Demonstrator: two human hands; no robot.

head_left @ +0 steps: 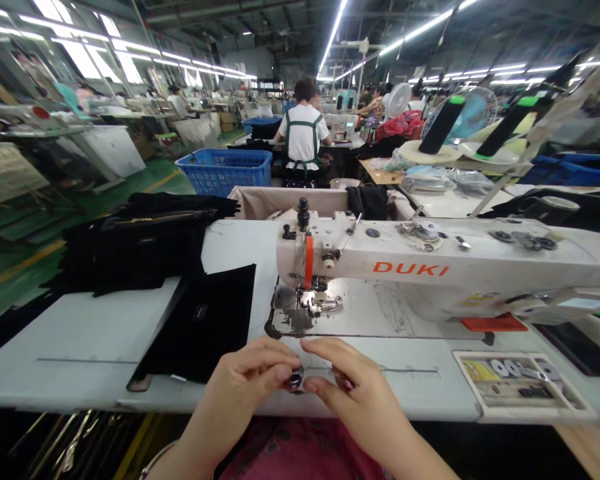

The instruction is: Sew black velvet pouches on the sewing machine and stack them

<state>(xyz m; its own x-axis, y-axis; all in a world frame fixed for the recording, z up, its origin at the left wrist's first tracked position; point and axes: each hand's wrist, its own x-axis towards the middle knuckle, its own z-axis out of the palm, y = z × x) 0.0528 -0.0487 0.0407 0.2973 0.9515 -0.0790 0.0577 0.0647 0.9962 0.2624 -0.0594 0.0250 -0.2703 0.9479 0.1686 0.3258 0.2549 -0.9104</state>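
Note:
Both my hands are close together over the front edge of the white sewing table (215,395). My left hand (253,375) pinches a small, dark, shiny round part (295,379), possibly a bobbin or its case, between thumb and fingertips. Curved around the right side of that part, my right hand (349,375) has its thumb and fingers apart, and something small and dark shows by its fingers, too small to name. Behind them is the sewing machine (410,267) with its needle area and metal plate. A black fabric piece (215,313) with a small label lies left of the needle.
Black fabric pieces (140,247) are stacked at the left. A parts tray (523,383) with bobbins is set in the table at the right. Beyond the machine are a cloth-lined bin (260,200), a blue basket (225,170), thread cones (443,125) and a seated person (304,130).

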